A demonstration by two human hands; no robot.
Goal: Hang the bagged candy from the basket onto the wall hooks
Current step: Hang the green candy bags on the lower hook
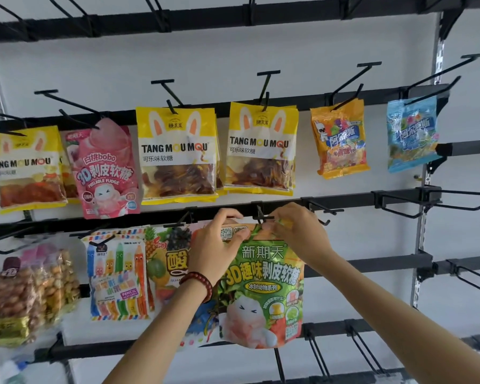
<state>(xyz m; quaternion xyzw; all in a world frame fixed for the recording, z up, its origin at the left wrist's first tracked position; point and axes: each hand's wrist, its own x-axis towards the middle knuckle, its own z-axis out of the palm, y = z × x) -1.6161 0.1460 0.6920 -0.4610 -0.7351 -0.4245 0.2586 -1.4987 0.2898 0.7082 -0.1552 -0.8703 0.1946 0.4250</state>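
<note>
Both hands pinch the top edge of a green candy bag (261,289) at a black wall hook (262,217), centre of view.

Left hand (214,245), beaded bracelet (198,284) on its wrist, grips the bag's top-left corner; right hand (299,231) grips the top-right, beside the hook's tip. At 9 o'clock of the bag, a fruit candy bag (166,259) hangs touching it, with a pencil candy bag (117,275) further left. From 3 o'clock rightward, the black rails (372,264) carry bare hooks (438,200) over open white wall (344,234). At 12 o'clock hangs a yellow candy bag (261,151).
</note>
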